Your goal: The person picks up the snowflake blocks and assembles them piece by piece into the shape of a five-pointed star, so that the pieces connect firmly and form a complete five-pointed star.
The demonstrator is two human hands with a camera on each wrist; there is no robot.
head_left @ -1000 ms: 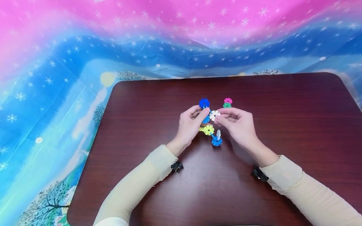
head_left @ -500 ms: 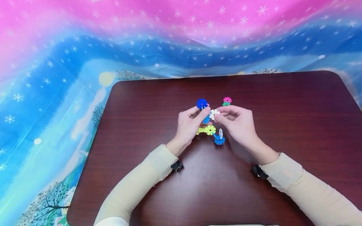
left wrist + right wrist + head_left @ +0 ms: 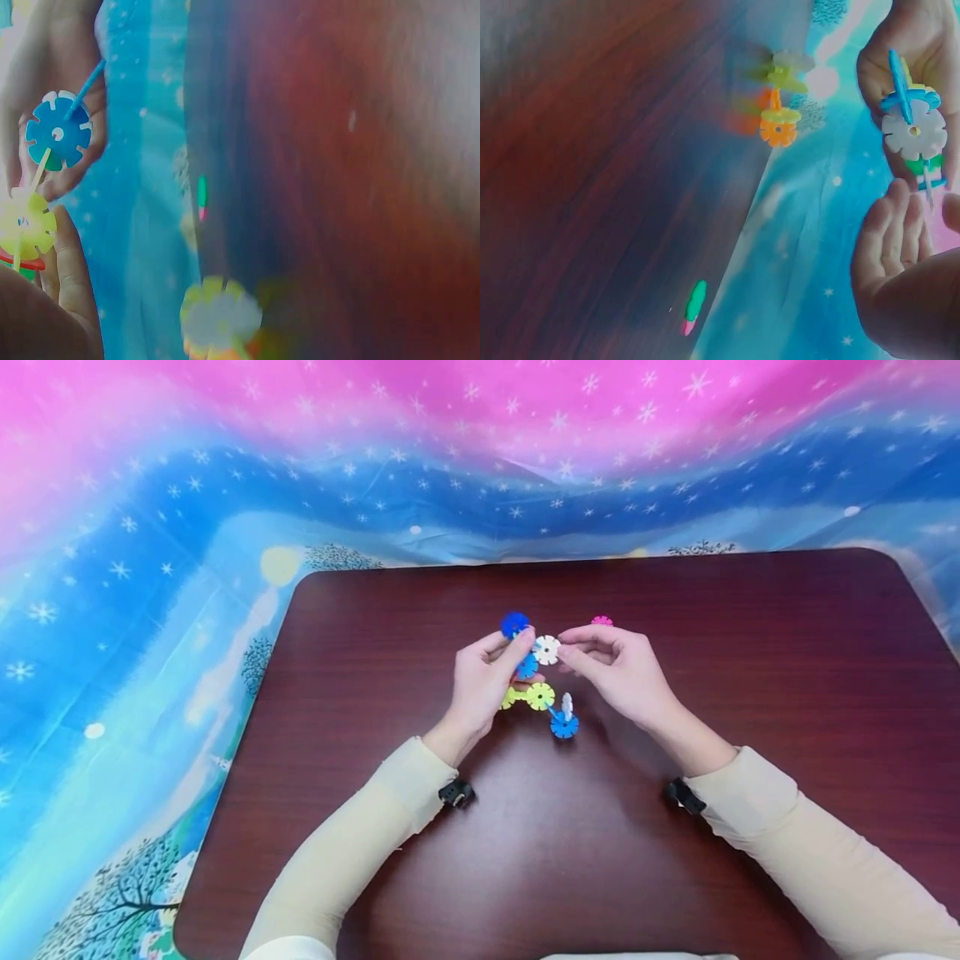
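Observation:
My left hand (image 3: 480, 681) pinches a joined cluster of notched plastic snowflake discs. A dark blue disc (image 3: 514, 626) tops it and a light blue disc (image 3: 527, 665) sits beside the thumb. Lower down, yellow discs (image 3: 540, 696) lead to a blue disc (image 3: 565, 725) and an edge-on white disc (image 3: 567, 706). Another white disc (image 3: 547, 650) faces up between the hands. At its right rim are the fingertips of my right hand (image 3: 618, 664). In the right wrist view, the right fingers (image 3: 885, 225) stand straight, apart from the thumb.
A joined pink and green disc pair lies beyond my right hand, its pink disc (image 3: 602, 621) showing above the fingers. In the right wrist view, orange (image 3: 778, 133) and yellow discs (image 3: 781, 114) appear near the table edge. A snowflake-print cloth (image 3: 480, 468) hangs behind the brown table (image 3: 787, 652).
Both hands and the disc cluster have shifted left and slightly away. My right thumb, earlier overlapping the white disc, is now at its rim. The right hand covers the green disc.

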